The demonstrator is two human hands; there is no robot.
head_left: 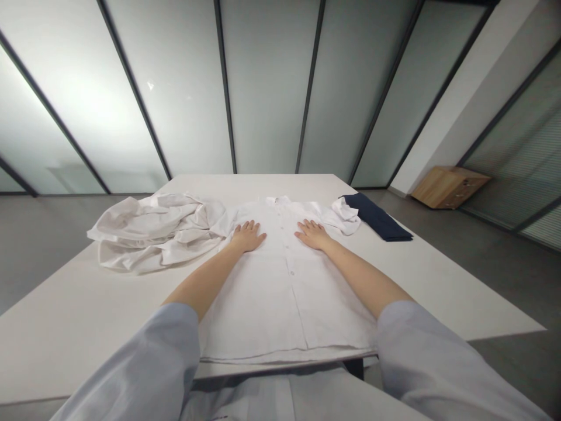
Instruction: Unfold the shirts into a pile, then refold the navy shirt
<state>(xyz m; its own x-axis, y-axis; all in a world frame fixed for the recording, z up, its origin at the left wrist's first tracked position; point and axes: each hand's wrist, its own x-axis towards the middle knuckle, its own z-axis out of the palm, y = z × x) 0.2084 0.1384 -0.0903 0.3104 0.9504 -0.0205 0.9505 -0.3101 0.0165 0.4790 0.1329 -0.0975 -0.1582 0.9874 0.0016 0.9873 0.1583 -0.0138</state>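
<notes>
White button-up shirt (284, 292) flat on desk (87, 327), left hand (248, 237) and right hand (312, 234) pressing it, fingers (250, 225) spread, gripping nothing; crumpled white garment (149, 234) at 10 o'clock not yet flattened.

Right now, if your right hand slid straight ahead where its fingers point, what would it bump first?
Your right hand is lying flat on the white shirt, so it would slide over the cloth and probably reach the button strip first, near the collar. The exact spot is hard to judge from here.

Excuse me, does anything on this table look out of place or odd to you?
Yes, the crumpled white cloth beside the spread-out shirt stands out: it lies in rumpled folds against the shirt's edge, while the navy cloth lies flat.
</notes>
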